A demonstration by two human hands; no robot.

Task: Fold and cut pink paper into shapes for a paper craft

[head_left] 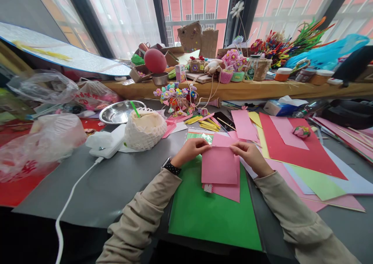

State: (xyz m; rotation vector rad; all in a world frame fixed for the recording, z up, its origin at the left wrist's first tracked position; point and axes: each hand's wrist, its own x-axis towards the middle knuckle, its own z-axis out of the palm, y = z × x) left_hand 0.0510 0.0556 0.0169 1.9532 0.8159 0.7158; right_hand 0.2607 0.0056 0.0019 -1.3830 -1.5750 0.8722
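Observation:
A square of pink paper [219,166] is held up by its top edge between both hands. My left hand [190,151] pinches its upper left corner, and my right hand [249,155] pinches the upper right one. Behind and below the square, more pink paper [230,194] shows, with a small white patterned piece [208,188] poking out at its lower left. Underneath lies a green sheet [215,221] on the grey table.
Left of my hands stand a coconut in white foam netting [144,130] and a white power strip [109,141] with a cable. A steel bowl [113,112] sits behind. Coloured paper, including a red sheet [294,143], spreads rightward. Craft flowers [176,97] stand toward the windowsill.

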